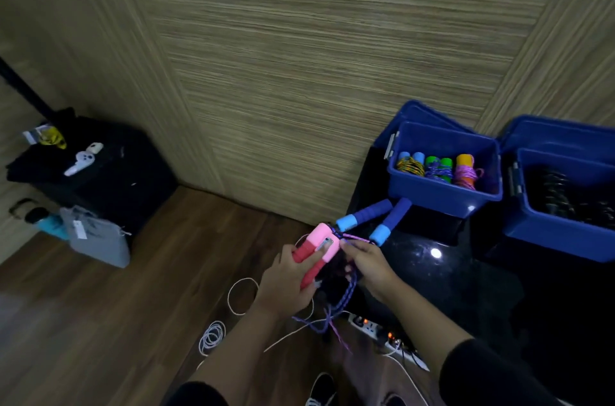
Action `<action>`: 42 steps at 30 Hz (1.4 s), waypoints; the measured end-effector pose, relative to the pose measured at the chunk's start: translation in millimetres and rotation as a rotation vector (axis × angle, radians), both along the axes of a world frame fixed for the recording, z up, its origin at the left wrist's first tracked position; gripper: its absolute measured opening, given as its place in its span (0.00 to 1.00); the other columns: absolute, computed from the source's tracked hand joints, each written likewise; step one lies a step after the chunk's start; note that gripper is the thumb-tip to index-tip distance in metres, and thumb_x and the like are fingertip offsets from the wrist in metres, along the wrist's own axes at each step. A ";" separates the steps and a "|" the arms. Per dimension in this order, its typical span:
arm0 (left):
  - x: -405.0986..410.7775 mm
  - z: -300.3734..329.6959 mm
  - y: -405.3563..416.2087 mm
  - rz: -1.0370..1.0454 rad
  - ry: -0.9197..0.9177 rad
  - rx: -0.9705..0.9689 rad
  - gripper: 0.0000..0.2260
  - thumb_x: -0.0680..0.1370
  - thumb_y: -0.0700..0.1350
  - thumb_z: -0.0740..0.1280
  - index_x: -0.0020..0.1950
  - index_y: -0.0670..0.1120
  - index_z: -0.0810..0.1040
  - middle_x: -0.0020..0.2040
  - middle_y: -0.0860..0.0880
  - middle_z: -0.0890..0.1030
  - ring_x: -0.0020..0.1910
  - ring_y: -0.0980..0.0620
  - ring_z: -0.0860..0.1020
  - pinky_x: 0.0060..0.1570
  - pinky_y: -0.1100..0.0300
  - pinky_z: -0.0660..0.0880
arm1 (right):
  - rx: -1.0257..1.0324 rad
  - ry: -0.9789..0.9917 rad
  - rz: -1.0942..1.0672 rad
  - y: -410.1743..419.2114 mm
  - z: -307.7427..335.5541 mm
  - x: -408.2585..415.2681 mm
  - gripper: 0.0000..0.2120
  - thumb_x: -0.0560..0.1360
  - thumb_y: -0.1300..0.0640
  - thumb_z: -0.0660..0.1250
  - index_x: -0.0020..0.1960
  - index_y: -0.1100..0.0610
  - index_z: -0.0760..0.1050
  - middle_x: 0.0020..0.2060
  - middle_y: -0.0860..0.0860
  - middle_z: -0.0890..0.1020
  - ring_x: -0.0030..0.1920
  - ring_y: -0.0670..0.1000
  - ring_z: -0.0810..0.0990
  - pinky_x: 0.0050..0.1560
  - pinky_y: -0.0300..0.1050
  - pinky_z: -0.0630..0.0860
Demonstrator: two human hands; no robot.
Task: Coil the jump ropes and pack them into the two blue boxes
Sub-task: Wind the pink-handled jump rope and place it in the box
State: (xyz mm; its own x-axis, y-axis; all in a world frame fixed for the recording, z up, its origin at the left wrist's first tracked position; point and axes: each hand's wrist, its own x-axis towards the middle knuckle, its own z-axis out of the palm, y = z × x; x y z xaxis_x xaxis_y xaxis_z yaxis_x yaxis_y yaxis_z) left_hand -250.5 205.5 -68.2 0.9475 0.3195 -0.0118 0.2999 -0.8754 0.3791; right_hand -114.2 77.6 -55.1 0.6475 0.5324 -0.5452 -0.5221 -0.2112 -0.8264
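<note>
Clamping the 2 pink handles (316,250), the left hand (286,282) anchors them. Right hand (366,260) pinches the purple rope (347,294); wrapping it snugly should work best.

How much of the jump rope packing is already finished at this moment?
Done: three coiled ropes sit in the nearer blue box; dark coils fill the right blue box. In hand: the left hand grips the pink-red handles while the right hand wraps the purple cord. Left: the blue-handled rope on the black table.

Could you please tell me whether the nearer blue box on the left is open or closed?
Open: the left blue box has no lid on, and three coiled jump ropes show inside.
</note>
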 end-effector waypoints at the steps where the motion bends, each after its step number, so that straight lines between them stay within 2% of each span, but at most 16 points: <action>1: 8.2 1.8 -6.1 -0.023 -0.021 -0.001 0.34 0.71 0.55 0.60 0.72 0.71 0.48 0.58 0.48 0.67 0.50 0.45 0.75 0.43 0.54 0.77 | 0.043 0.012 -0.009 -7.7 3.5 5.6 0.09 0.76 0.54 0.68 0.41 0.59 0.76 0.28 0.50 0.72 0.23 0.47 0.66 0.25 0.40 0.63; 5: 42.9 13.7 -31.4 -0.093 -0.104 -0.044 0.35 0.72 0.54 0.63 0.72 0.73 0.47 0.59 0.49 0.67 0.52 0.47 0.75 0.49 0.57 0.74 | 0.140 -0.031 -0.100 -37.1 22.0 23.1 0.05 0.77 0.60 0.65 0.45 0.61 0.76 0.26 0.49 0.69 0.23 0.45 0.64 0.25 0.40 0.60; 9: 75.8 24.3 -61.1 -0.132 -0.103 -0.041 0.36 0.71 0.56 0.62 0.70 0.75 0.43 0.60 0.49 0.65 0.52 0.46 0.76 0.52 0.57 0.74 | 0.210 -0.100 -0.251 -58.1 35.4 41.0 0.07 0.80 0.61 0.60 0.44 0.60 0.72 0.26 0.51 0.68 0.23 0.45 0.64 0.25 0.40 0.63; 14: 110.5 32.7 -89.7 -0.212 -0.098 -0.070 0.33 0.70 0.57 0.63 0.71 0.72 0.53 0.58 0.50 0.64 0.50 0.47 0.76 0.53 0.56 0.76 | 0.269 -0.120 -0.373 -85.8 48.2 61.5 0.08 0.81 0.60 0.56 0.48 0.62 0.71 0.25 0.51 0.71 0.24 0.46 0.66 0.25 0.40 0.66; 17: 127.2 38.7 -104.3 -0.261 -0.115 -0.119 0.29 0.69 0.56 0.62 0.69 0.71 0.58 0.57 0.51 0.64 0.50 0.47 0.76 0.54 0.55 0.76 | 0.266 -0.122 -0.446 -100.6 49.7 73.8 0.08 0.82 0.59 0.56 0.52 0.62 0.72 0.25 0.50 0.75 0.24 0.46 0.67 0.24 0.40 0.70; 22: 150.1 50.6 -117.9 -0.275 -0.162 -0.184 0.25 0.70 0.57 0.61 0.66 0.72 0.62 0.55 0.54 0.65 0.49 0.48 0.77 0.53 0.57 0.76 | 0.290 -0.136 -0.500 -119.2 52.7 93.1 0.10 0.81 0.57 0.57 0.54 0.64 0.73 0.29 0.53 0.75 0.26 0.48 0.68 0.24 0.41 0.71; 25: 165.4 60.6 -120.1 -0.185 -0.232 -0.283 0.23 0.72 0.50 0.67 0.63 0.71 0.69 0.53 0.55 0.65 0.49 0.47 0.78 0.52 0.59 0.74 | 0.210 -0.221 -0.420 -123.9 56.5 100.6 0.08 0.81 0.57 0.58 0.50 0.61 0.73 0.31 0.53 0.75 0.27 0.46 0.73 0.26 0.40 0.73; 26: 173.1 63.9 -119.2 -0.127 -0.247 -0.355 0.24 0.72 0.49 0.68 0.61 0.73 0.68 0.53 0.53 0.67 0.49 0.47 0.78 0.52 0.59 0.73 | 0.160 -0.265 -0.356 -124.3 56.8 100.2 0.08 0.81 0.59 0.57 0.49 0.60 0.73 0.32 0.53 0.75 0.26 0.46 0.74 0.27 0.39 0.73; 28: 189.9 73.4 -115.8 0.005 -0.307 -0.540 0.25 0.71 0.48 0.68 0.59 0.74 0.67 0.53 0.49 0.73 0.47 0.48 0.78 0.50 0.60 0.73 | 0.067 -0.356 -0.168 -122.8 54.4 94.1 0.08 0.81 0.61 0.56 0.49 0.60 0.73 0.31 0.53 0.74 0.24 0.46 0.76 0.27 0.39 0.74; 30: 202.6 83.4 -112.9 0.078 -0.388 -0.769 0.23 0.69 0.49 0.67 0.58 0.72 0.71 0.56 0.47 0.77 0.45 0.50 0.79 0.48 0.56 0.76 | -0.012 -0.438 0.019 -118.4 52.1 85.2 0.09 0.82 0.60 0.55 0.48 0.59 0.73 0.30 0.52 0.75 0.25 0.47 0.78 0.30 0.39 0.74; 32: 209.4 91.1 -114.5 0.107 -0.411 -0.999 0.21 0.71 0.44 0.68 0.58 0.66 0.75 0.61 0.47 0.76 0.47 0.47 0.80 0.49 0.48 0.80 | -0.101 -0.514 0.131 -113.6 53.0 82.0 0.11 0.82 0.59 0.54 0.45 0.56 0.73 0.30 0.50 0.75 0.27 0.48 0.78 0.33 0.40 0.75; 34: 211.5 94.1 -118.0 0.137 -0.390 -1.154 0.21 0.74 0.37 0.68 0.58 0.62 0.77 0.62 0.47 0.74 0.46 0.43 0.80 0.44 0.48 0.81 | -0.162 -0.536 0.202 -110.1 56.8 84.0 0.12 0.82 0.58 0.54 0.43 0.55 0.72 0.31 0.51 0.74 0.28 0.50 0.78 0.37 0.45 0.75; 36: 212.0 93.4 -117.8 0.178 -0.398 -1.209 0.21 0.75 0.34 0.67 0.58 0.60 0.77 0.58 0.48 0.75 0.42 0.44 0.79 0.36 0.55 0.80 | -0.175 -0.518 0.264 -110.4 59.5 88.2 0.12 0.82 0.57 0.54 0.44 0.56 0.72 0.31 0.51 0.74 0.30 0.51 0.77 0.38 0.46 0.75; 38: 211.6 91.8 -115.2 0.247 -0.407 -1.211 0.21 0.75 0.35 0.68 0.59 0.58 0.77 0.54 0.51 0.77 0.38 0.50 0.78 0.32 0.58 0.76 | -0.190 -0.521 0.310 -113.4 63.1 91.0 0.14 0.82 0.54 0.55 0.44 0.58 0.75 0.30 0.51 0.74 0.30 0.52 0.77 0.38 0.42 0.74; 40: 212.2 87.0 -111.1 0.266 -0.414 -1.133 0.21 0.74 0.35 0.68 0.59 0.59 0.76 0.55 0.53 0.77 0.37 0.55 0.76 0.35 0.58 0.74 | -0.226 -0.551 0.348 -116.6 68.6 93.9 0.15 0.81 0.51 0.58 0.43 0.58 0.77 0.30 0.51 0.75 0.29 0.50 0.76 0.36 0.39 0.74; 42: 212.6 83.6 -107.7 0.254 -0.428 -1.046 0.21 0.72 0.38 0.69 0.56 0.62 0.77 0.56 0.51 0.78 0.38 0.55 0.76 0.37 0.57 0.75 | -0.284 -0.603 0.388 -119.8 75.1 98.5 0.13 0.79 0.50 0.62 0.42 0.58 0.77 0.32 0.52 0.76 0.26 0.45 0.75 0.32 0.36 0.73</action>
